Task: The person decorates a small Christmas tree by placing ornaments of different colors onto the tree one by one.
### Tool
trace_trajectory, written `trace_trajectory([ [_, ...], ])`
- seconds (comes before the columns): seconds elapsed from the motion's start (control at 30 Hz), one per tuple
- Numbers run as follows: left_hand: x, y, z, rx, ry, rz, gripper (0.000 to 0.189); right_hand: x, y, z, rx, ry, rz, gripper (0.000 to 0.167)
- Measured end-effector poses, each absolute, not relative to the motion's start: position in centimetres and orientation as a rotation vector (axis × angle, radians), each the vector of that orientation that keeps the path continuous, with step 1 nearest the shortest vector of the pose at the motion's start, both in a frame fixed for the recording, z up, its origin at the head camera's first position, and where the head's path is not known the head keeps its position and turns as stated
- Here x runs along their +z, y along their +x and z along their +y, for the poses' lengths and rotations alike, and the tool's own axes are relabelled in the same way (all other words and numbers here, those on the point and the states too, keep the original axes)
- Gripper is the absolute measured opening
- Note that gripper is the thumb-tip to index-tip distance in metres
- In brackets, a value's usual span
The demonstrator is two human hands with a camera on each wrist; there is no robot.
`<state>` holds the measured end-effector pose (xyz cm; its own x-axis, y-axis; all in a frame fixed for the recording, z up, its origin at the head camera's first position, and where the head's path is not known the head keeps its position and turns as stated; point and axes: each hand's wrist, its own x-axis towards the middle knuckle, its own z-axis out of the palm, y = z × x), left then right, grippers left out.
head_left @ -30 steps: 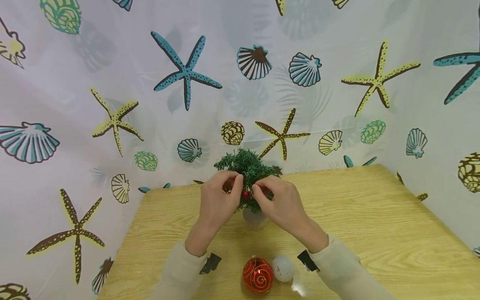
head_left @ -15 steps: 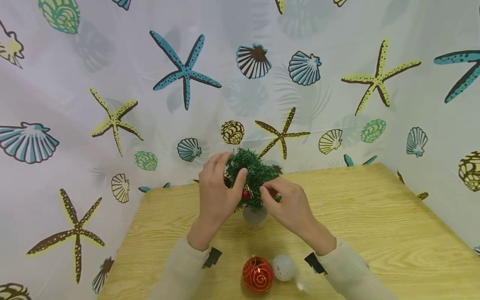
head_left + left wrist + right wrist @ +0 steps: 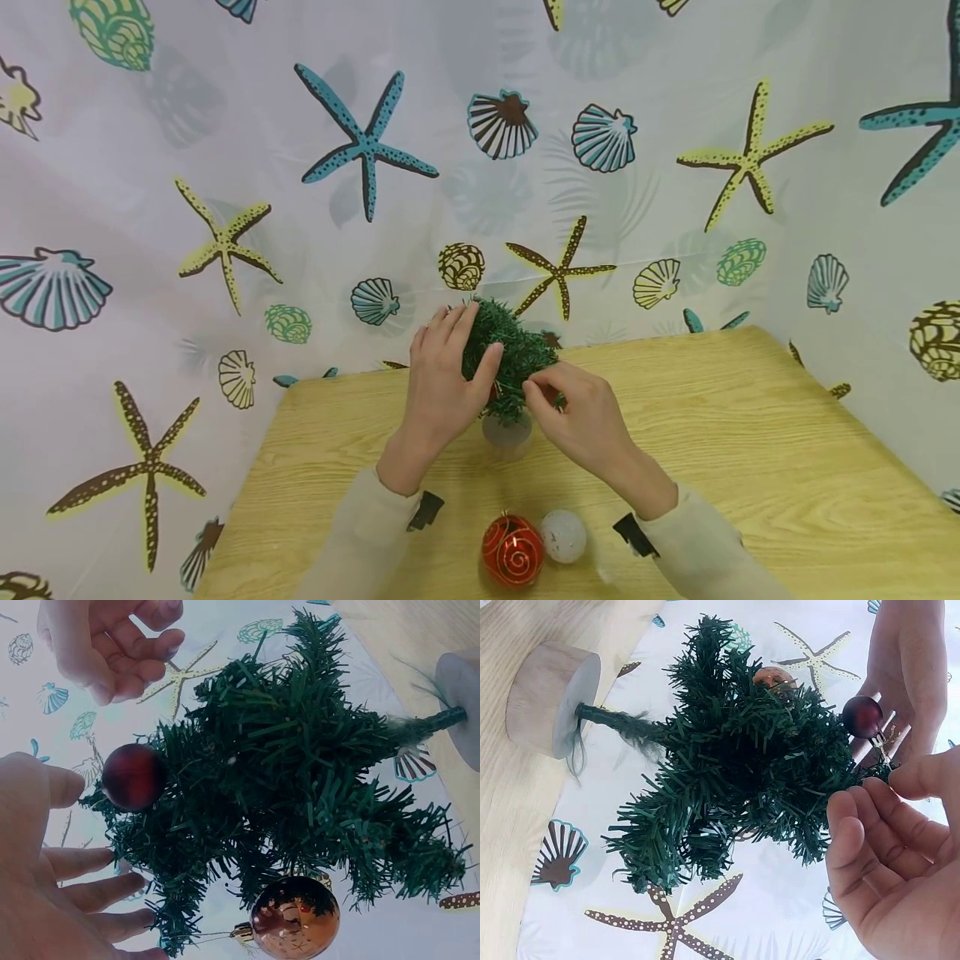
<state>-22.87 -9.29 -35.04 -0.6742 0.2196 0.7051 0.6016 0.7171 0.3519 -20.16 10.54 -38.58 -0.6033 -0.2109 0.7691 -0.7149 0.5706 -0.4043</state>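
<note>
One round dark-red ball [image 3: 133, 777] on the green artificial tree [image 3: 262, 750], near the counter [image 3: 712, 433]'s far edge, seems under adjustment: left hand [image 3: 444, 379] wide, right hand [image 3: 588, 410] narrow, contents unclear; gentle letting-go probably next.

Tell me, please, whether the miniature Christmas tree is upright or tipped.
Upright: the miniature Christmas tree stands on its round base on the table, branches above.

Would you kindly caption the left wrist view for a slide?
Left hand and right hand by a green tree with a red ball and a coppery ball.
</note>
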Motion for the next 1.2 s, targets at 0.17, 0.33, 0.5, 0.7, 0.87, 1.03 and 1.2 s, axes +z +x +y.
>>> trace_trajectory([
  [0.17,-35.1,-22.8,-9.4,-0.783,-0.624,-2.268,0.056,-38.8,-20.0,10.7,0.945,0.741,-2.13,0.008],
  [0.33,-35.2,-22.8,-9.4,-0.805,-0.627,-2.258,0.055,-38.9,-19.9,10.8,0.947,0.75,-2.138,0.008],
  [0.5,-35.2,-22.9,-9.4,-0.806,-0.624,-2.258,0.054,-39.0,-19.5,11.3,0.952,0.787,-2.198,0.006],
  [0.7,-35.2,-22.9,-9.4,-0.806,-0.62,-2.265,0.055,-40.1,-18.8,12.4,0.949,0.857,-2.313,0.007],
  [0.87,-35.2,-22.8,-9.4,-0.807,-0.627,-2.259,0.055,-41.3,-18.2,13.2,0.925,0.939,-2.409,0.013],
  [1.03,-35.2,-22.8,-9.4,-0.803,-0.63,-2.273,0.054,-42.3,-17.4,14.3,0.904,0.98,-2.567,0.021],
  [1.2,-35.1,-22.7,-9.5,-0.825,-0.628,-2.273,0.054,-43.2,-16.8,15.4,0.909,1.01,-2.714,0.033],
])
